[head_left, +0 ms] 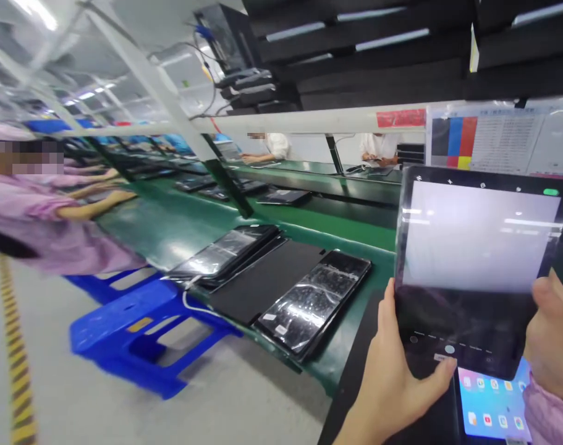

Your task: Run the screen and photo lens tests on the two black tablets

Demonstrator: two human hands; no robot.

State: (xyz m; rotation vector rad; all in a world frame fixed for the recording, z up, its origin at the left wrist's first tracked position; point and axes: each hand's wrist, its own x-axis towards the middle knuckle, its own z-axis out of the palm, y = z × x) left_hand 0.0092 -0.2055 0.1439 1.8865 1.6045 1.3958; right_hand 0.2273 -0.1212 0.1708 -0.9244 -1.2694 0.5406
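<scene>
Above a green conveyor belt in a factory line, left hand and right hand grasp 1 black glass-fronted tablet upright by its lower edges, keeping its lit screen unobstructed.

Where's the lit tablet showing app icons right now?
Head view, bottom right: the lit tablet lies flat beneath the raised tablet, between the left hand and right hand.
</scene>
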